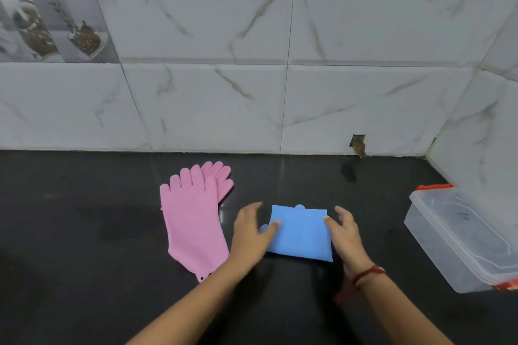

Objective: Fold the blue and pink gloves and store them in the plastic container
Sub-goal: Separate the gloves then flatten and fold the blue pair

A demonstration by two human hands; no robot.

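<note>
The blue gloves [301,232] lie folded into a flat rectangle on the black counter, a fingertip or two peeping out at its top and left edges. My left hand [252,230] is at the fold's left edge, thumb lying on the blue, fingers spread above the counter. My right hand [346,232] is at the right edge, thumb touching the blue, fingers loosely spread. The pink gloves [193,218] lie flat and unfolded to the left, one stacked on the other, fingers pointing to the wall. The clear plastic container [459,244] with red clips stands at the far right, lid on.
The black counter [84,232] runs back to a white marble-tiled wall [280,92], which turns a corner at the right behind the container. A small chipped hole [358,144] shows at the base of the wall. A red thread is round my right wrist.
</note>
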